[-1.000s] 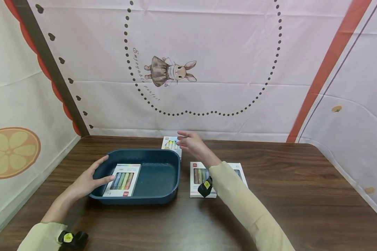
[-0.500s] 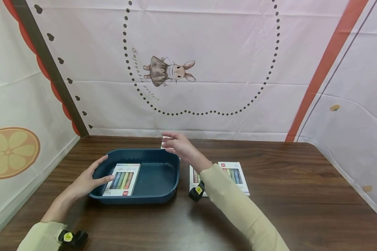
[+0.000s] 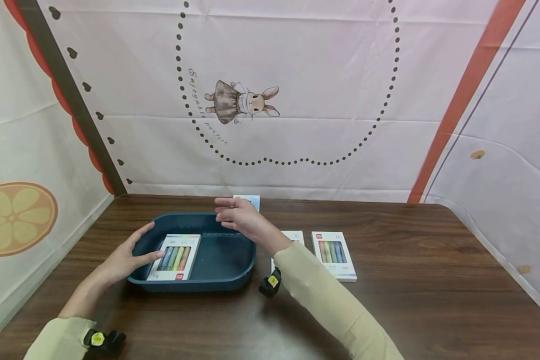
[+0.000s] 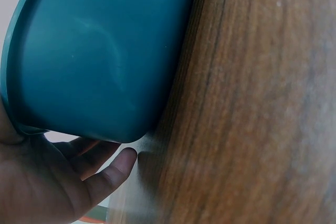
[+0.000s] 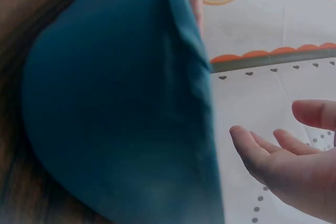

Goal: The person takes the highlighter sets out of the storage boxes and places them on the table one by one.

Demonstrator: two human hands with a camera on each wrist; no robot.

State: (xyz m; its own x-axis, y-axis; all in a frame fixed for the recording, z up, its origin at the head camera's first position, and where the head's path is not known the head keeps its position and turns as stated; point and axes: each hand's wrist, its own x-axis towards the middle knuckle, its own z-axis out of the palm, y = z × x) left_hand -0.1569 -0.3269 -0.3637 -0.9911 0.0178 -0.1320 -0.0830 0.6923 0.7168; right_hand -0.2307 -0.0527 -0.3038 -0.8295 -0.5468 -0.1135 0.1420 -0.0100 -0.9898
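A dark blue plastic bin [image 3: 225,286] stands on the table, with a white box [image 3: 175,257] showing coloured sticks leaning inside its left part. My left hand [image 3: 125,257] holds the bin's left end, thumb over the rim and fingers outside; the left wrist view shows the fingers [image 4: 113,174] at the bin's outer wall. Above the bin's back right part hovers my right hand [image 3: 247,220], fingers spread and holding nothing. In the right wrist view the fingers [image 5: 247,148] are apart from the bin's rim. Behind this hand, a small white box [image 3: 252,200] is partly hidden.
Right of the bin stand two more white boxes on the brown wooden table [image 3: 414,260]. One box [image 3: 294,236] is mostly covered by my right sleeve; the other box [image 3: 334,256] shows coloured sticks. A printed cloth [image 3: 324,90] hangs behind the table.
My right hand has moved left from beside the small back box to above the bin's back right part. The left hand, bin and boxes stay put.
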